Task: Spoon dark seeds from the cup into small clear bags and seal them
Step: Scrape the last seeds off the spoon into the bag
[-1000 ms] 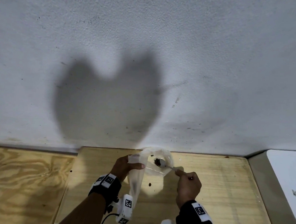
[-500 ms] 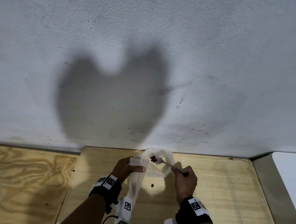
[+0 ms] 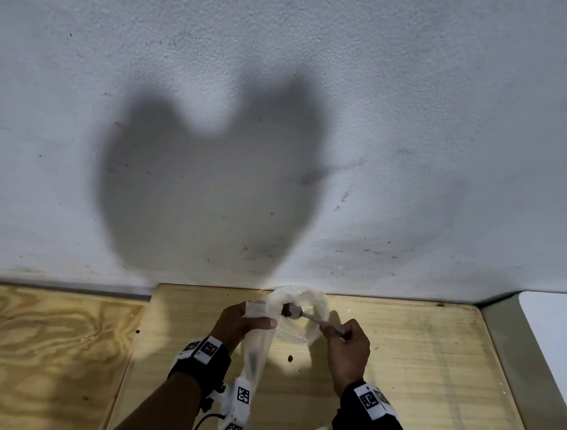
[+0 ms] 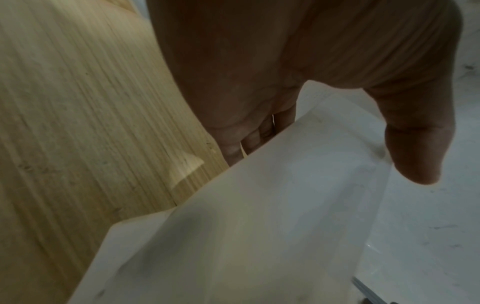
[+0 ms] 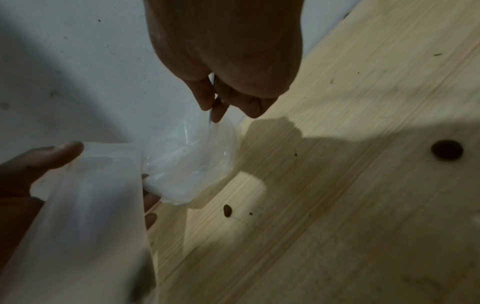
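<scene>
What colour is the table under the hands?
Pale yellowish wood with fine straight grain; the table shows best in the right wrist view.

1. The left hand (image 3: pixel 239 322) is left of the right hand (image 3: pixel 345 348), both above the wooden board (image 3: pixel 398 374).
2. A bag (image 3: pixel 257 354) hangs from the left hand, its mouth up by the cup (image 3: pixel 315 312).
3. The spoon (image 3: pixel 297 314), in the right hand, reaches left over the cup (seeds (image 3: pixel 287 310) in its bowl).
4. 1 loose seed (image 3: pixel 289 358) lies on the board between the wrists.
5. The wall (image 3: pixel 284 80) stands behind.
</scene>
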Motion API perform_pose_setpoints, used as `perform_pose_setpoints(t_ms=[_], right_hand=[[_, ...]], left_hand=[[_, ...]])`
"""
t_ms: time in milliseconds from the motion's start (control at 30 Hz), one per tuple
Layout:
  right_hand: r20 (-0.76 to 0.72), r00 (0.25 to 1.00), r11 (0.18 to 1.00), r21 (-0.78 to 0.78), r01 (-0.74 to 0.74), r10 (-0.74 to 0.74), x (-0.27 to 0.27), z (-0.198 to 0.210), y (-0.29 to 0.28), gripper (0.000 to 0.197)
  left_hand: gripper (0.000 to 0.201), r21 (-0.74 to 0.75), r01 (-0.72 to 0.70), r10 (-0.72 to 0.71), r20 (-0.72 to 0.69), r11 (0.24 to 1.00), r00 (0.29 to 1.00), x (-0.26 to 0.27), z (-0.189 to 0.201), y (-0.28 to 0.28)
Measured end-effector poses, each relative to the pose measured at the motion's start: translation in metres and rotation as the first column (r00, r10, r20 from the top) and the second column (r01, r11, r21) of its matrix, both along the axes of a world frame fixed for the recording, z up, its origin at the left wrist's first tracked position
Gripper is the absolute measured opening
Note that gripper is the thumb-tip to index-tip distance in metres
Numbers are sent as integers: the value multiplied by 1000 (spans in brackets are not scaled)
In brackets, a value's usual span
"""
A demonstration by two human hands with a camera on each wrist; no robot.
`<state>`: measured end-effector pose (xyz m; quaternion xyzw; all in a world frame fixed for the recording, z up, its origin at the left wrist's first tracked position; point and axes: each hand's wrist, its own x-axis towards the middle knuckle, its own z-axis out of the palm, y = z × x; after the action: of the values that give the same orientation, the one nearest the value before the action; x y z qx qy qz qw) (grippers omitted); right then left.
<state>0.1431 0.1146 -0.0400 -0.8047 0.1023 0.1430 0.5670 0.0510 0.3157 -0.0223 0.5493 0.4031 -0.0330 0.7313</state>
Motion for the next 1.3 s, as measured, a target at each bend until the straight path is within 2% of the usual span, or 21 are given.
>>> perform_pose_setpoints(t_ms=[133, 233, 333, 467, 633, 833, 967, 1300], right_hand=[[-37, 999, 1000, 14, 27, -27, -3, -4, 3, 34], [-130, 988, 995, 42, 92, -86, -4, -9, 6, 33], [-263, 952, 979, 80, 185, -158, -4, -15, 7, 38], [-344, 915, 962, 91, 257, -212, -1, -15, 3, 35], [-348, 900, 940, 116, 320, -263, 8, -13, -10, 28], [-297, 909, 944, 60, 324, -293, 10, -9, -12, 26], [-235, 920, 946, -8, 323, -315, 11, -1, -4, 24], [-296, 886, 925, 22, 380, -357, 14, 2, 11, 22]], left_hand=[[70, 35, 44, -44, -2, 998, 999, 1, -1, -2], [69, 33, 59, -59, -2, 998, 998, 2, 1, -3], [72, 2, 30, -30, 3, 1000, 1000, 3, 3, -2], [77, -32, -14, 15, 20, 999, 1000, 1, 5, 2], [83, -95, -62, 68, 61, 994, 996, 2, 12, 4], [69, -135, -76, 86, 70, 988, 994, 0, 16, -4], [70, -168, -77, 91, 78, 983, 993, 2, 18, -7], [76, -206, -80, 94, 62, 975, 994, 4, 23, -9]])
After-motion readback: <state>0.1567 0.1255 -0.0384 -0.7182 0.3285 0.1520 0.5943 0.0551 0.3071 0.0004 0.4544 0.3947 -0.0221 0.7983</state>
